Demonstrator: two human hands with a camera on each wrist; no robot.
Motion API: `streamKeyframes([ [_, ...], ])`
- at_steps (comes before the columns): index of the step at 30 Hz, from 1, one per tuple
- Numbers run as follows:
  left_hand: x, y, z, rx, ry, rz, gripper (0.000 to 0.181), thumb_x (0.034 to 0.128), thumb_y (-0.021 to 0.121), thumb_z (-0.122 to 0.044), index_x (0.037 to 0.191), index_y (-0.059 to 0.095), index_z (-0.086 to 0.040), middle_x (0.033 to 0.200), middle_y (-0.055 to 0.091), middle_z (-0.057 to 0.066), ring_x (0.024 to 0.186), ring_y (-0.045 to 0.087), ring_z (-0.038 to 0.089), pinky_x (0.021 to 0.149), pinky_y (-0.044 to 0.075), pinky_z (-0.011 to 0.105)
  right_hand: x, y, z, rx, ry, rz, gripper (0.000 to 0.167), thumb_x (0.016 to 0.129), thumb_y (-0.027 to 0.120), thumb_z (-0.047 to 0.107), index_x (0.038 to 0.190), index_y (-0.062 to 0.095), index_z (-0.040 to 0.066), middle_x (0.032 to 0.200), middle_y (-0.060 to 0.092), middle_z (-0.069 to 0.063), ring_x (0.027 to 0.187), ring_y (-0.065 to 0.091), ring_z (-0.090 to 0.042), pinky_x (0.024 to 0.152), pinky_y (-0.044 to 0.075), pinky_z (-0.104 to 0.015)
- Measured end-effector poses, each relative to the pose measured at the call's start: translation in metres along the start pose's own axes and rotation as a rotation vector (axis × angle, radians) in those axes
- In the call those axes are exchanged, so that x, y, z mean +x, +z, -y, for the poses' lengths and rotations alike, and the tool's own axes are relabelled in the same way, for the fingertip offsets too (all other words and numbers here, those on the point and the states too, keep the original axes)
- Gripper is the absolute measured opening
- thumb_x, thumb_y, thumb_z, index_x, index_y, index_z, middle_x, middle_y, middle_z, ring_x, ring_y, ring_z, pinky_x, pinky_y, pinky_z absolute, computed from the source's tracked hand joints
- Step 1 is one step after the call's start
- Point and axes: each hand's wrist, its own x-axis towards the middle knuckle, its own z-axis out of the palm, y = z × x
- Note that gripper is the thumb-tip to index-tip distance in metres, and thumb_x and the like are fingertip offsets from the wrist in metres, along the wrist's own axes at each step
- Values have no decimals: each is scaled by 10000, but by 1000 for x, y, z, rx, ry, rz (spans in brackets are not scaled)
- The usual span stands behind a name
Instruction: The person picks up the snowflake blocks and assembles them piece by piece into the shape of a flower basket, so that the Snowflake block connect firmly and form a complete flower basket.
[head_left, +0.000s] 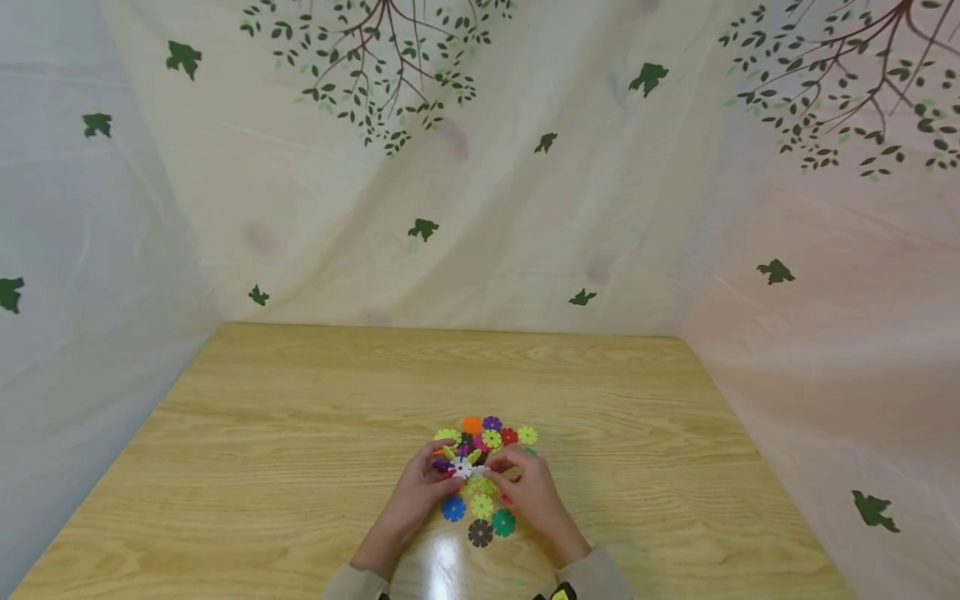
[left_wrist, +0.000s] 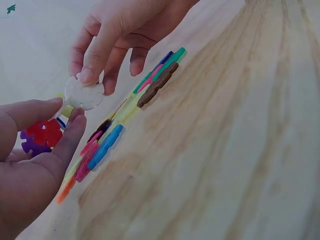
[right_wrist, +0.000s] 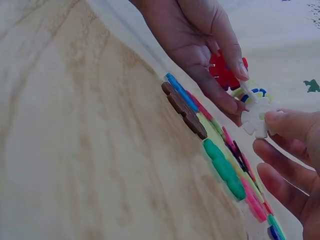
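My left hand [head_left: 411, 493] grips a cluster of interlocking snowflake discs with a white disc [head_left: 461, 468] at its middle. A red disc [left_wrist: 44, 134] and a purple disc [left_wrist: 34, 148] show on the cluster in the left wrist view, with yellow and blue ones partly hidden. Between thumb and fingers, my right hand [head_left: 531, 490] pinches another white disc [right_wrist: 255, 120]. Its edge meets the white middle disc; whether the slots are engaged, I cannot tell. Both hands are over loose discs on the table.
Several loose discs lie under and around the hands, among them a blue disc [head_left: 453, 508], a brown disc [head_left: 480, 533], a green disc [head_left: 503, 522] and an orange disc [head_left: 471, 425]. Printed cloth [head_left: 510, 250] hangs around the wooden table [head_left: 262, 433].
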Motion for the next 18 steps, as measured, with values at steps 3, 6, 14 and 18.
streamKeyframes([
  [3,-1,1,0,-11,10,14,608,844,690,-14,1390,426,12,1179,568,235,950,621,190,843,555,265,0,1,1,4,-13,0,63,896,685,178,907,706,120,932,676,-32,873,642,-141,682,553,-132],
  [6,-1,1,-1,-5,11,29,621,841,692,-27,1398,419,12,1190,564,230,958,620,184,863,551,264,-1,1,1,21,-22,-4,77,901,678,176,912,706,105,945,676,-52,893,667,-201,689,563,-140],
  [14,-1,1,-1,19,6,22,627,847,698,-43,1406,421,22,1194,573,232,953,623,171,837,558,230,-1,2,0,24,-64,-23,71,887,689,155,926,726,110,945,683,-53,880,682,-172,686,578,-147],
  [18,-2,2,-2,27,-3,3,624,842,704,-33,1399,433,40,1163,586,221,935,629,165,811,556,211,-2,3,-1,8,-75,-40,88,875,700,149,938,741,102,931,711,-55,850,671,-132,664,568,-132],
])
